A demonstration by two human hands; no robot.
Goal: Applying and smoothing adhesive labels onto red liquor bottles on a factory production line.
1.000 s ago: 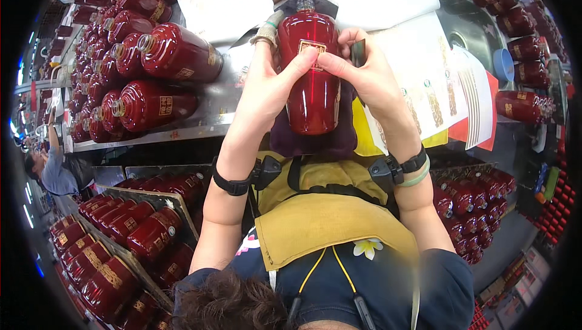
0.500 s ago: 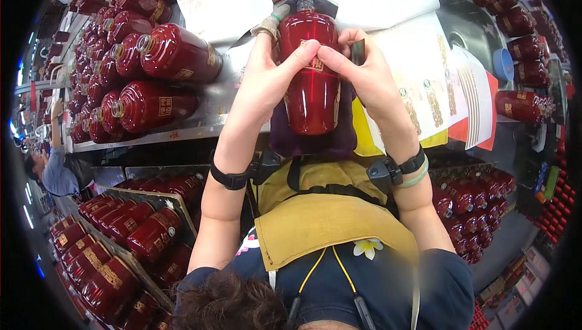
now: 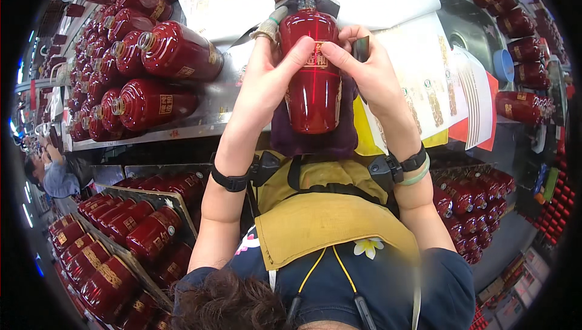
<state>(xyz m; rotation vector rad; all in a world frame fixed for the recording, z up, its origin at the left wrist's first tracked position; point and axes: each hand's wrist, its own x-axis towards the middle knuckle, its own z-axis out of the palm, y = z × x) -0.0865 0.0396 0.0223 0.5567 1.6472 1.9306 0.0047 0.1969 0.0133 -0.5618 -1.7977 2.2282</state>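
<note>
A dark red glass bottle (image 3: 312, 102) lies on its back on a dark purple cushion (image 3: 285, 133), neck pointing away from me. Its neck meets a metal stop (image 3: 327, 3). On its upper face is a small gold label (image 3: 317, 57). My left hand (image 3: 276, 66) grips the bottle's left side, its thumb on the label's left edge; a pale covering wraps some of its fingers. My right hand (image 3: 364, 63) has its thumb at the label's right edge. Tucked in its curled fingers is a dark flat piece (image 3: 361, 49); its kind is not plain.
Sheets with gold decals (image 3: 424, 81) lie on the bench to the right, beside a metal sink (image 3: 470, 26) and a blue cup (image 3: 503, 64). Many red bottles (image 3: 182, 51) crowd the bench's left. More bottles (image 3: 151, 233) fill racks below. Another person (image 3: 57, 169) is at far left.
My thumbs have drawn slightly apart and up on the label, so more of its gold print shows. The bottle stays in place. At far left the other person's raised arm has come down.
</note>
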